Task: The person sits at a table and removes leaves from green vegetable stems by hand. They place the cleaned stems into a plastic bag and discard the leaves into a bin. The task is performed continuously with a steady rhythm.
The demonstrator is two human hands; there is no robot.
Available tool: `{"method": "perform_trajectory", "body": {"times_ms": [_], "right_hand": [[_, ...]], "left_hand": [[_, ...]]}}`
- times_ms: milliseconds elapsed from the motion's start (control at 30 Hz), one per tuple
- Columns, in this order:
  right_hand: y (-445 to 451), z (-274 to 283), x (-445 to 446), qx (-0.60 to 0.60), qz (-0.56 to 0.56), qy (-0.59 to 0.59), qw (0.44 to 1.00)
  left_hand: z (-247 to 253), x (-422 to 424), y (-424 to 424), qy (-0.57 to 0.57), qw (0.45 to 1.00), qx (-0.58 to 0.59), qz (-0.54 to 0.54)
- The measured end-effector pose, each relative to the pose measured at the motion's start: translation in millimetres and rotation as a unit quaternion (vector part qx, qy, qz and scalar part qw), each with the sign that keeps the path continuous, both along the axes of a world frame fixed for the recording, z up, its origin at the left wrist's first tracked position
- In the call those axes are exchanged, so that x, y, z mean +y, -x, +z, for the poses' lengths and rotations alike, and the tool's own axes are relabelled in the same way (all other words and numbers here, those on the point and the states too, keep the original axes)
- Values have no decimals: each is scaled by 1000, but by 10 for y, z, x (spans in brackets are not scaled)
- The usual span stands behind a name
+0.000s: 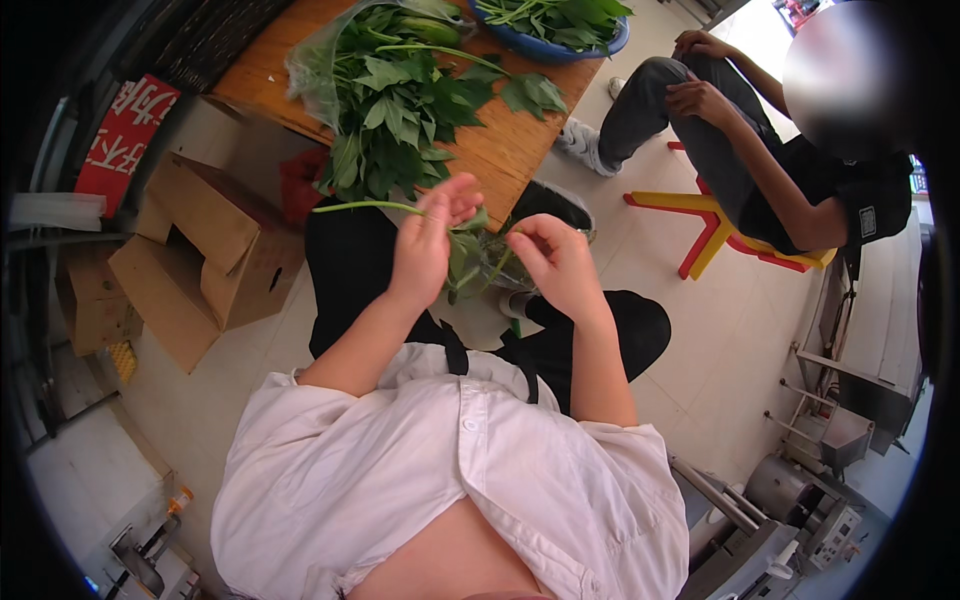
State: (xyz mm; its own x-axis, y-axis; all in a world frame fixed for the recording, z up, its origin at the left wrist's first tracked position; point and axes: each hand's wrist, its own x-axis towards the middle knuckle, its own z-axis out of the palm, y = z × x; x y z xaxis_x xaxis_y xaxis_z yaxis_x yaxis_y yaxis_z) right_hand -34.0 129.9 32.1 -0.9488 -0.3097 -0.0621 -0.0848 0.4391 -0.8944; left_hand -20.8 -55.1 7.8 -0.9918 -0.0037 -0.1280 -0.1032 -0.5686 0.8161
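Note:
My left hand [426,247] holds a leafy green stalk [364,205] between thumb and fingers; its bare stem sticks out to the left and its leaves [466,259] hang on the right side. Thumb and forefinger of my right hand [559,266] pinch a thin green stem piece [498,266], a little right of those leaves. Both hands are above my lap, by the near corner of a wooden table [514,157]. On it lies a heap of leafy greens [409,112], partly in a clear plastic bag [309,75]. A blue basin [525,51] of leaves stands behind.
A plastic-lined container [581,217] is below the table corner, partly hidden by my right hand. Open cardboard box [262,277] at left on the tiled floor. Another person [787,180] sits at right on a red and yellow stool [712,217]. Metal equipment [780,487] is at lower right.

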Motion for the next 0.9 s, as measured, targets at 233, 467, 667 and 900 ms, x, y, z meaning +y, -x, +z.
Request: {"method": "perform_trajectory", "body": {"times_ms": [233, 467, 667, 900], "right_hand": [[-239, 180, 46, 133, -24, 40, 990], [-366, 107, 86, 32, -117, 140, 983], [-337, 56, 230, -159, -68, 256, 951], [-267, 3, 259, -211, -34, 220, 952]], "left_hand": [[206, 77, -107, 244, 957, 10, -157], [10, 144, -186, 311, 939, 111, -93], [126, 65, -129, 465, 838, 280, -53], [174, 21, -163, 538, 774, 332, -46]]}}
